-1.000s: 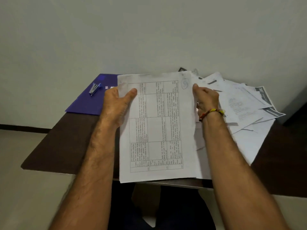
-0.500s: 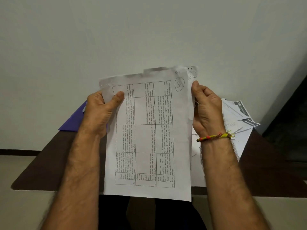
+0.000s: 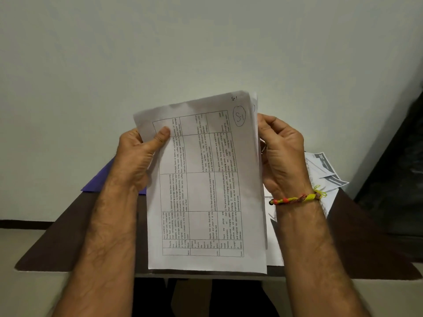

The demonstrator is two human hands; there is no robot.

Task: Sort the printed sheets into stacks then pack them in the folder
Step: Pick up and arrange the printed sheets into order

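Observation:
A small stack of printed sheets (image 3: 206, 191) with a table and a circled "S-1" mark is held upright above the dark table (image 3: 57, 243). My left hand (image 3: 137, 159) grips its left edge, thumb on the front. My right hand (image 3: 281, 156), with a coloured thread at the wrist, holds the right edge, fingers behind the sheets. The purple folder (image 3: 100, 181) lies flat at the back left, mostly hidden by my left arm. More loose printed sheets (image 3: 325, 170) lie at the back right, partly hidden by my right hand.
A pale wall stands right behind the table. A dark object (image 3: 393, 179) is at the far right edge. One white sheet (image 3: 274, 248) lies on the table under the held stack. The near table edge runs just below the sheets.
Both hands have lifted the sheets off the table and tipped them upright toward me. The sheets behind the front one are now more closely aligned with it. The stapler on the folder is out of sight.

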